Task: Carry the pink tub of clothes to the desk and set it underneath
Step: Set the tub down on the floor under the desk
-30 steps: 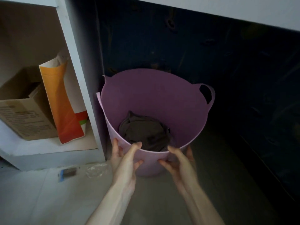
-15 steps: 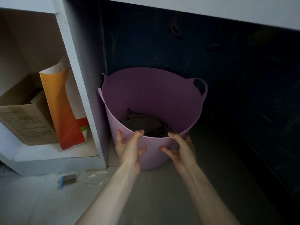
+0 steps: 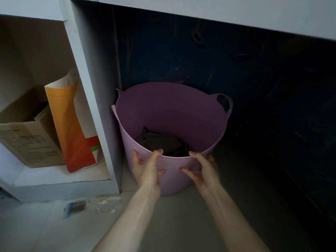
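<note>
The pink tub (image 3: 171,115) stands on the floor in the dark space under the white desk (image 3: 218,8), close against the desk's left side panel (image 3: 94,99). Dark clothes (image 3: 161,142) lie at its bottom. My left hand (image 3: 147,170) presses on the tub's near wall, with one fingertip over the rim. My right hand (image 3: 201,170) rests beside it on the near wall, fingers spread against the plastic. A loop handle (image 3: 225,104) shows at the tub's right rim.
Left of the panel is a low shelf (image 3: 54,180) holding a cardboard box (image 3: 27,140) and an orange and white paper bag (image 3: 72,124). A small card (image 3: 75,208) and a clear wrapper (image 3: 107,204) lie on the pale floor.
The tub has slid farther back under the desk, away from me. Both hands have stayed on its near wall and my arms have stretched out.
</note>
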